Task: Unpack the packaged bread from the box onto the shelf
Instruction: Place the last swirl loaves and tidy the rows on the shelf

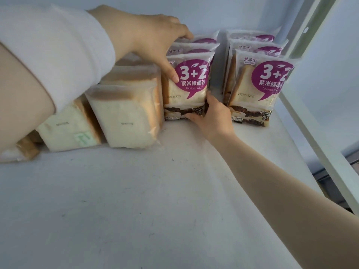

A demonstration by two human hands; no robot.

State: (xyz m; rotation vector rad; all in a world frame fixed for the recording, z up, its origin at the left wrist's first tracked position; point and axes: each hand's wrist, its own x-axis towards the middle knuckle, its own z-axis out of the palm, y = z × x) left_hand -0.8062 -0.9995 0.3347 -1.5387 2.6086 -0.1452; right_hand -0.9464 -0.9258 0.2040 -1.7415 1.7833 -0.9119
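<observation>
Left hand (153, 39) curls over the top of the front bread pack (186, 90), thumb on its face. Right hand (210, 115) grips its lower right corner. The pack stands upright at the back of the white, scuffed shelf (155, 191), long axis vertical, label facing the camera: "3+2", "紫米味面包", "Delicious Toast". More packs stand behind it. A second row (258, 88) is just right, plain loaves (124, 117) left, a white post (314, 123) far right.

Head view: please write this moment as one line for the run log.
step: shelving bread | left hand: grips top of purple-rice toast row | right hand: holds front pack at lower right corner | packs: upright on shelf
</observation>
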